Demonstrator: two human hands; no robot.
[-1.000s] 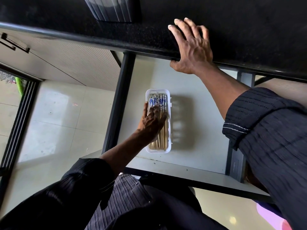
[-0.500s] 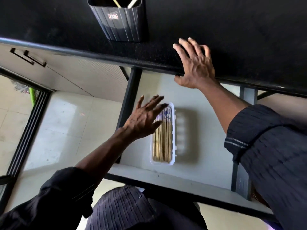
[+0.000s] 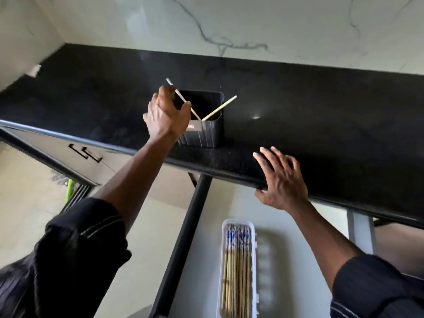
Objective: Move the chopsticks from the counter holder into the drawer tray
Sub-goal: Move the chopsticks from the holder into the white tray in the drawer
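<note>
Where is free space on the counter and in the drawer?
Counter: bare right of the holder, beyond the right hand. Drawer: bare right of the tray. Crowded at the holder, where the left hand reaches.

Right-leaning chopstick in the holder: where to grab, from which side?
Pinch the chopstick on its exposed upper shaft, above the holder rim. Come from above and the right, since it leans that way and the left hand crowds the other side.
</note>
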